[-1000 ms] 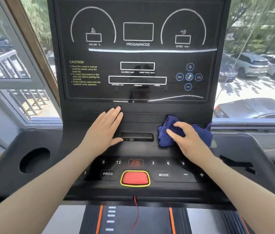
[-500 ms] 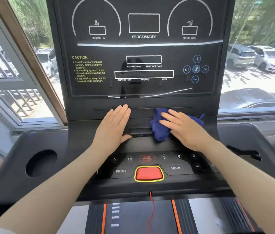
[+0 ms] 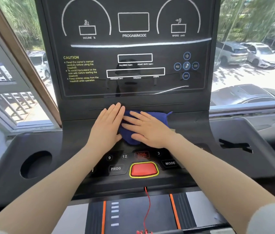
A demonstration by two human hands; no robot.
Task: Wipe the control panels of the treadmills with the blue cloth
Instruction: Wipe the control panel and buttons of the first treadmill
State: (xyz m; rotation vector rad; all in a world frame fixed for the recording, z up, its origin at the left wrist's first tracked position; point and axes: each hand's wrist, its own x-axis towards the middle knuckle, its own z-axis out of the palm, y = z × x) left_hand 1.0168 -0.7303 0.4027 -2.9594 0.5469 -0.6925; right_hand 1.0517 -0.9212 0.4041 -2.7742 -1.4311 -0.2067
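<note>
Here our right hand [image 3: 147, 129] lies flat, pressing the blue cloth [image 3: 158, 118] onto the treadmill console's middle ledge [image 3: 189, 123] beside the flat, empty left hand [image 3: 108, 125]; next we judge the button row [image 3: 125, 156] needs wiping.

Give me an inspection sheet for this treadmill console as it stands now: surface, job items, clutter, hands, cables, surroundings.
Surface: black treadmill console, display dark, glare streaks on the screen.
Job's things: blue cloth bunched on the ledge below the screen, above the number keys.
Clutter: nothing seen; cup holder looks empty.
Hands: left hand flat on the ledge, touching the cloth's left edge; right hand pressed flat on top of the cloth.
Cables: red safety cord hangs from below the red stop button over the belt.
Surroundings: windows on both sides; parked cars outside on the right.
</note>
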